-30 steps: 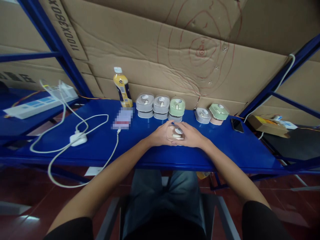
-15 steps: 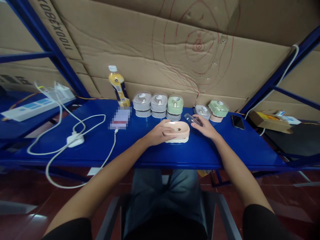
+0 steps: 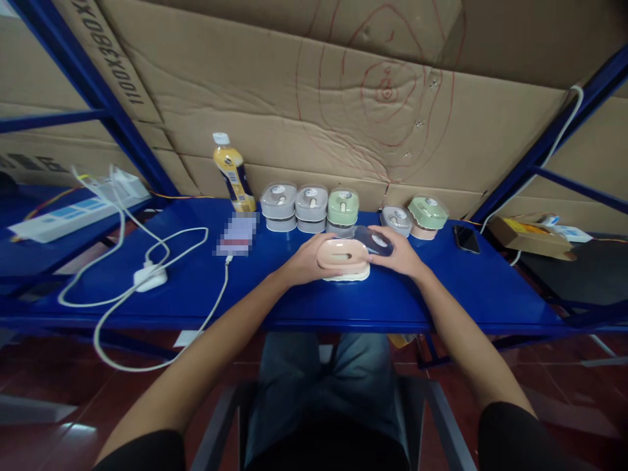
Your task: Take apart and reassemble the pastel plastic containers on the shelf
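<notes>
A pink oval box (image 3: 342,256) sits on a white base on the blue shelf (image 3: 294,294), straight in front of me. My left hand (image 3: 305,261) grips its left side. My right hand (image 3: 400,254) holds a clear lid (image 3: 373,240) tilted just behind the box's right end. Behind it stand closed boxes in a row: two grey stacks (image 3: 278,206) (image 3: 312,207), a green one on grey (image 3: 343,209), then a small grey box (image 3: 396,220) and a green one on pink (image 3: 428,216).
A yellow drink bottle (image 3: 232,173) stands at the back left beside a blurred card (image 3: 237,235). White cables and an adapter (image 3: 150,277) lie on the left, with a power strip (image 3: 73,210) beyond. A dark phone (image 3: 466,239) and a cardboard packet (image 3: 526,237) lie right.
The clear lid has come off the pink box in my right hand, swung out to the right, and now sits lower, close behind the box's right end. My left hand stayed on the box.
</notes>
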Demonstrator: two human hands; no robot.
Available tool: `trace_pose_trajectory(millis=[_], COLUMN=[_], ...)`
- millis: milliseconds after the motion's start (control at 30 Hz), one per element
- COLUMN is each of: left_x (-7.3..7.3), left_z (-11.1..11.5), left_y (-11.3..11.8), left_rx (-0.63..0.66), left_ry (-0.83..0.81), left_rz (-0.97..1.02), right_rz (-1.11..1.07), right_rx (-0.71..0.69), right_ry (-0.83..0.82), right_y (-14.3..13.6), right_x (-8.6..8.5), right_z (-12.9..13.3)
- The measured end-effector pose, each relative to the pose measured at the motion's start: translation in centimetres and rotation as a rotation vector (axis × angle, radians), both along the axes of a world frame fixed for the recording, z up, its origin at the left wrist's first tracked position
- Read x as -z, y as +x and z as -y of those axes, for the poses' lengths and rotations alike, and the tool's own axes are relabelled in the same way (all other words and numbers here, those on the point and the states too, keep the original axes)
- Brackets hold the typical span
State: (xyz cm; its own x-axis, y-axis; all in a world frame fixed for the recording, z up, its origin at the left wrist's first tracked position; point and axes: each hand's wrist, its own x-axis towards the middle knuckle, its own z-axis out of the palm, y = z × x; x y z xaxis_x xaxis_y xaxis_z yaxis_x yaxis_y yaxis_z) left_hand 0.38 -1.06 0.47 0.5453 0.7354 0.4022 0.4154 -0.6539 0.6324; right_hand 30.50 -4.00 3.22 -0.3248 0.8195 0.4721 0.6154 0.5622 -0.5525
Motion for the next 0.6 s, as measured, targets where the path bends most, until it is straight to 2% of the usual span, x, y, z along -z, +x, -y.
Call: trace_pose_trajectory(millis=[100, 233, 400, 600], left_x=[0.2, 0.7, 1.1, 1.4], left_z=[0.4, 0.3, 0.3, 0.2], left_y=[0.7, 1.1, 1.1, 1.1], left_rx=[0.007, 0.040, 0.062, 0.103], left_ry=[-0.066, -0.086, -0.052, -0.049], left_rz=[-0.019, 0.002, 0.029, 0.021], right_rz=[0.126, 0.251, 0.310, 0.326], right_rx=[-0.119, -0.136, -0.185, -0.138], right_ry=[0.058, 0.070, 0.041, 0.001], right_y=[-2.3, -4.6, -5.1, -5.4], right_x=[-0.5, -0.7, -1.0, -0.3], right_z=[1.0, 0.9, 0.1, 0.7])
